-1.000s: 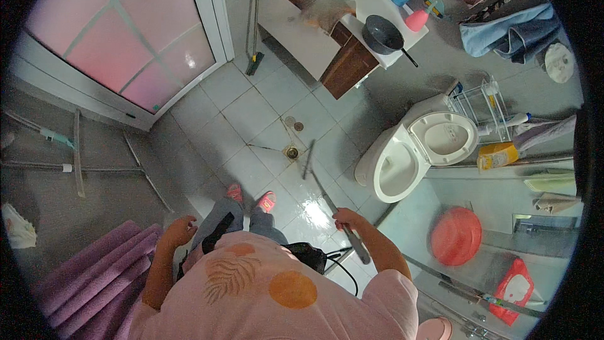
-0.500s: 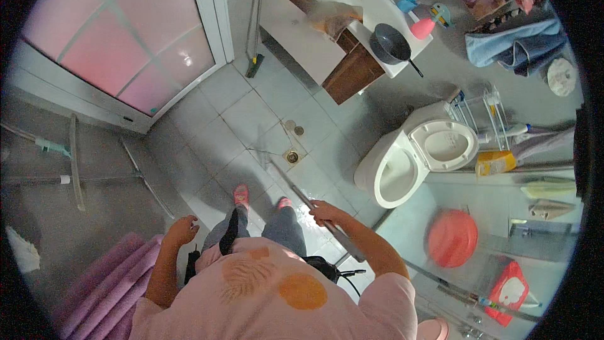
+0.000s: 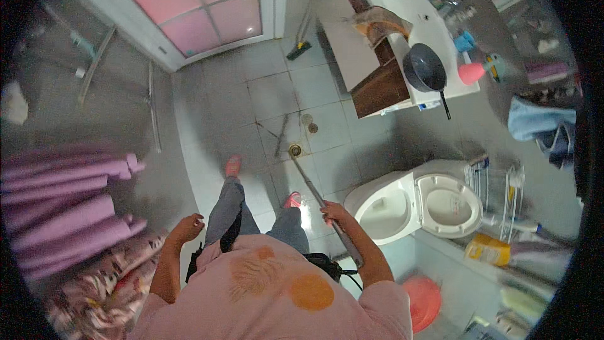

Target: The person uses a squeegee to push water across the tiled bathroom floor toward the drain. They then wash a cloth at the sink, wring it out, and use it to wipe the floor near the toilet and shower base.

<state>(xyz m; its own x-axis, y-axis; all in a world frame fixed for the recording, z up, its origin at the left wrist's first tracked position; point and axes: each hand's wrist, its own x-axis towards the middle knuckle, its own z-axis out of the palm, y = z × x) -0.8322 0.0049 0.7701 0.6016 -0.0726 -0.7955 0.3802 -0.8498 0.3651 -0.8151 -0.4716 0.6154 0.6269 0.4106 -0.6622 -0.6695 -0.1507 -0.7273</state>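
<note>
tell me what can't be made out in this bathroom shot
- Head view: lower end of the long pole at the floor drain, too small to tell its head.
- Right hand fingers wrap the pole; the palm side is hidden.
- Left hand is blurred; its grip is unclear.
- Shelf bottles smear toward the rim.

The right hand (image 3: 335, 214) reaches forward with fingers curled closed; the left hand (image 3: 187, 226) hangs loosely curled at the side.
</note>
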